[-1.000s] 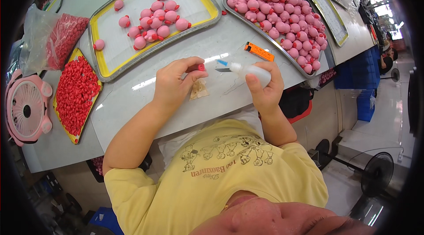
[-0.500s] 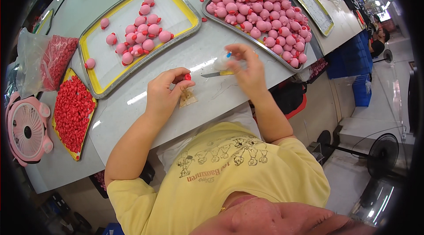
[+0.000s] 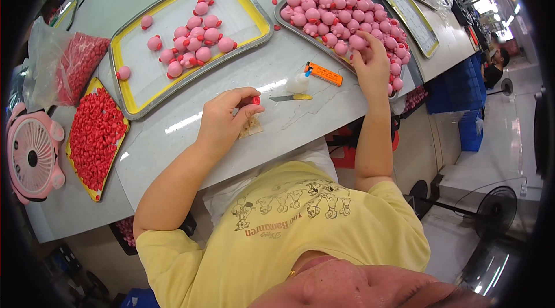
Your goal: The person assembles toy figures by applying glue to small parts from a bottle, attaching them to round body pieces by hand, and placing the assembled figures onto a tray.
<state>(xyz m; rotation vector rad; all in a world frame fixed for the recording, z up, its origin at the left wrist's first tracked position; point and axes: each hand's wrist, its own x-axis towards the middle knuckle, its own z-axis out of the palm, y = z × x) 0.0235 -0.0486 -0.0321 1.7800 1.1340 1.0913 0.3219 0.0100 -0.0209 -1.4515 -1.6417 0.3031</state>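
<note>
Over the front of the table, my left hand (image 3: 222, 114) pinches a small red piece (image 3: 256, 100) between thumb and fingertips. My right hand (image 3: 374, 65) reaches to the near edge of the heaped tray (image 3: 317, 41), its thumb and fingers closed round a pink ball (image 3: 357, 42). Many pink balls with red parts fill that tray. Between my hands lie a small knife (image 3: 292, 98) with a yellow handle, a translucent bottle (image 3: 297, 83) with a blue tip, and an orange box-shaped item (image 3: 325, 74). A stained patch (image 3: 252, 127) shows beneath my left fingers.
A yellow-rimmed tray (image 3: 134, 112) at left holds several pink balls. Beyond its left side are a bag of red pieces (image 3: 81, 65), a tray of red pieces (image 3: 98, 140) and a pink fan (image 3: 36, 157). A black fan (image 3: 496, 212) stands on the floor at right.
My right hand has moved from beside the bottle to the heaped tray and taken hold of a pink ball. The orange item has come into full view. My left hand still pinches the red piece.
</note>
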